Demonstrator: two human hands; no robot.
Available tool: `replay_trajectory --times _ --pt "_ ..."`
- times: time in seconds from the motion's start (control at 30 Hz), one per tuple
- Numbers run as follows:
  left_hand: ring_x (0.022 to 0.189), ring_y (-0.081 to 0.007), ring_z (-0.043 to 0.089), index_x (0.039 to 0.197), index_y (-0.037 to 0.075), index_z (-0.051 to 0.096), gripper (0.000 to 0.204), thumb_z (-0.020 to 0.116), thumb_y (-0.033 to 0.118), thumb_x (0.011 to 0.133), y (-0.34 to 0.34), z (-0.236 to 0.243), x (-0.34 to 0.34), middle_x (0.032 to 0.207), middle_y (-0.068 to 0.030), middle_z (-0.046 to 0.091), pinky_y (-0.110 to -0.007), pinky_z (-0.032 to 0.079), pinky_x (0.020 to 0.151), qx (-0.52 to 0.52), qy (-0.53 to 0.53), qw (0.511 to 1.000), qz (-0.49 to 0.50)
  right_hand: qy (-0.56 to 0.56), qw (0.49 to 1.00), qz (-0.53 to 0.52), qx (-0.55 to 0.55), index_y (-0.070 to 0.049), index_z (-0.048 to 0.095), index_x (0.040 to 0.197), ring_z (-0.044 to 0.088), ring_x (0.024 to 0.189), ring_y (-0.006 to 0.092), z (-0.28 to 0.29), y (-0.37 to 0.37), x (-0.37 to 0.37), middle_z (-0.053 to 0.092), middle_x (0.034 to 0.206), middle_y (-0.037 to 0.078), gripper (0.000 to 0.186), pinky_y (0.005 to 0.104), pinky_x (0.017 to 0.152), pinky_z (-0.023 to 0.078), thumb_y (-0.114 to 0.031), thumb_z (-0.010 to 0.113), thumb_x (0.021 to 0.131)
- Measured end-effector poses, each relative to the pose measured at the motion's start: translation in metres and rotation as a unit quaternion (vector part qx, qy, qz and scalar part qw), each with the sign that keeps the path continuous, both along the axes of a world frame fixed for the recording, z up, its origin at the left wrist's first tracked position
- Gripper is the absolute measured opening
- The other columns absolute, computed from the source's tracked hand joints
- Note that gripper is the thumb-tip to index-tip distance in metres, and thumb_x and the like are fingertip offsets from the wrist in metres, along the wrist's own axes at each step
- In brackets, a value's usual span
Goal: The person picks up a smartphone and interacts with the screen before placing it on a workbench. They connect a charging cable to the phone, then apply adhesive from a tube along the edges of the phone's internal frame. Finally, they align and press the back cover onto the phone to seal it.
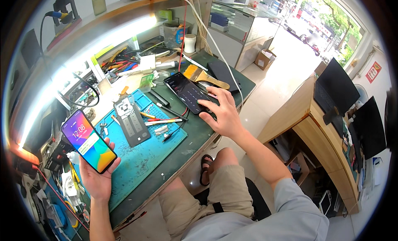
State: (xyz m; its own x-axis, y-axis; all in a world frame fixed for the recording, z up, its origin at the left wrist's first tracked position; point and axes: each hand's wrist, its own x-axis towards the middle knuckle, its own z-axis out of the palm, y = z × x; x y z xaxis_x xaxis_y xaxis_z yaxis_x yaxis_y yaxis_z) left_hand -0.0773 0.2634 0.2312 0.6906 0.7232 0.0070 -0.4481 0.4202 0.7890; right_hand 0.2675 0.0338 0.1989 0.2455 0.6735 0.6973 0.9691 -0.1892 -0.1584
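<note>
My left hand (97, 181) grips lit phone (89, 140); right hand (226, 116), fingers apart, is at dark phone (182, 88) on bench (199, 128), contact unclear. I'd hold left steady, tap lightly, avoid sliding it.

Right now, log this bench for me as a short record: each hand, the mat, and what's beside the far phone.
Left hand: holding a colourful lit phone
Right hand: open, at the near end of a dark-screened phone; contact unclear
Mat: blue, a grey phone panel lying on it
Beside far phone: wide brush, wooden handle
</note>
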Motion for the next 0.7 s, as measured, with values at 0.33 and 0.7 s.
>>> replay_trajectory --times 0.33,0.7 --pt "0.14 -0.038 0.043 0.155 0.011 0.03 0.058 0.024 0.045 0.11 -0.005 0.002 0.005 0.154 -0.0206 0.04 -0.054 0.05 0.104 -0.031 -0.051 0.997 -0.054 0.7 0.596 -0.1 0.382 0.002 0.059 0.114 0.063 0.084 0.0226 -0.12 -0.096 0.018 0.063 0.091 0.008 0.048 0.0328 0.077 0.052 -0.042 0.044 0.105" --pt "0.144 -0.0299 0.037 0.156 0.009 0.024 0.088 0.065 0.053 0.092 -0.003 0.006 -0.03 0.157 -0.0099 0.032 -0.066 0.036 0.113 0.031 -0.047 0.988 -0.146 0.816 -0.144 -0.101 0.551 0.005 0.062 0.102 0.069 0.074 0.0216 -0.39 -0.067 0.116 0.068 0.081 0.008 0.022 0.0334 0.059 0.058 -0.006 0.067 0.084"
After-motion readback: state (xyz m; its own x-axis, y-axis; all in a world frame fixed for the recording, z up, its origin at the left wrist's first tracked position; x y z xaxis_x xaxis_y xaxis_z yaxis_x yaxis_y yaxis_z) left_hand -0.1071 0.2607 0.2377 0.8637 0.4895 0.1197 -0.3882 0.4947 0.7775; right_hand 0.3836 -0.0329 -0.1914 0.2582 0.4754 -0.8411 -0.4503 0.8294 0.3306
